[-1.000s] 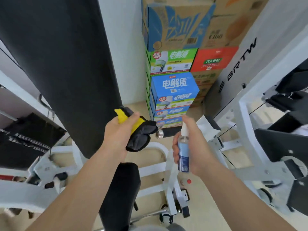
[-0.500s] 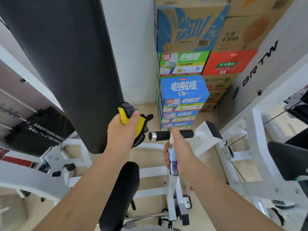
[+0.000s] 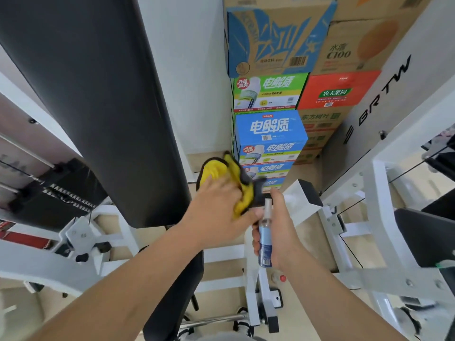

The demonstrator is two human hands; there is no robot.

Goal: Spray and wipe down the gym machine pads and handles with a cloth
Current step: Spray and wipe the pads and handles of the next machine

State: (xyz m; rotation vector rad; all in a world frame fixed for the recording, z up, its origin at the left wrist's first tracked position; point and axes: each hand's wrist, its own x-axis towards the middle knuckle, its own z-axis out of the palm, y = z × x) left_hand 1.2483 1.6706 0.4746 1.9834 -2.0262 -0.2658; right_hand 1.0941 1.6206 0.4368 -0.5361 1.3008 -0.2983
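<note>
My left hand holds a yellow and black cloth over the machine's black handle, which the cloth and hand hide almost fully. Just right of it, my right hand grips a small blue spray bottle upright, its white nozzle beside the cloth. A long black back pad rises at the left. Below my arms is the black seat pad.
Stacked drink cartons stand against the wall straight ahead. White machine frame bars and a white arm lie right of the handle. A weight stack sits at the left. A red-capped bottle lies on the floor.
My left hand has swung the cloth right, from beside the back pad onto the handle. My right hand and the spray bottle have stayed just below the handle.
</note>
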